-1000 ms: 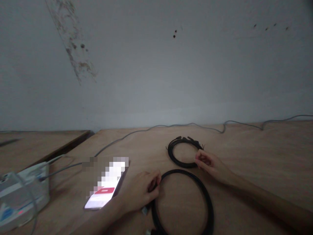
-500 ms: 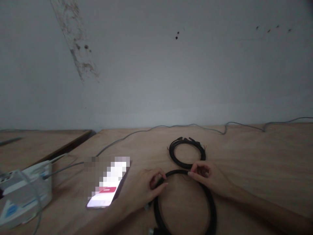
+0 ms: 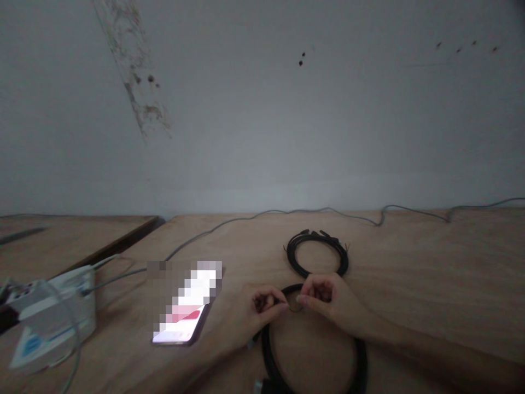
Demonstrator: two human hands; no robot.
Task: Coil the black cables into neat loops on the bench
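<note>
A large coil of black cable (image 3: 361, 361) lies on the table in front of me, with a metallic connector end (image 3: 257, 387) at its lower left. Over the far side of this coil, my left hand (image 3: 262, 309) and my right hand (image 3: 328, 301) face each other, a small gap apart. Each pinches one end of a thin wire tie (image 3: 294, 311), which sags in a short curve between the fingertips. Just beyond my right hand is a smaller coil of black cable (image 3: 292, 262), with plugs and thin wire ends along its top.
A lit phone (image 3: 176, 331), partly pixelated, lies left of my left hand. Farther left sits a white power strip (image 3: 82, 284) with cords. A grey cable (image 3: 229, 221) runs along the back of the wooden table (image 3: 443, 273) by the wall.
Both hands have come off the coil's cable and closer together. The thin tie now spans between their fingertips. The view has shifted slightly.
</note>
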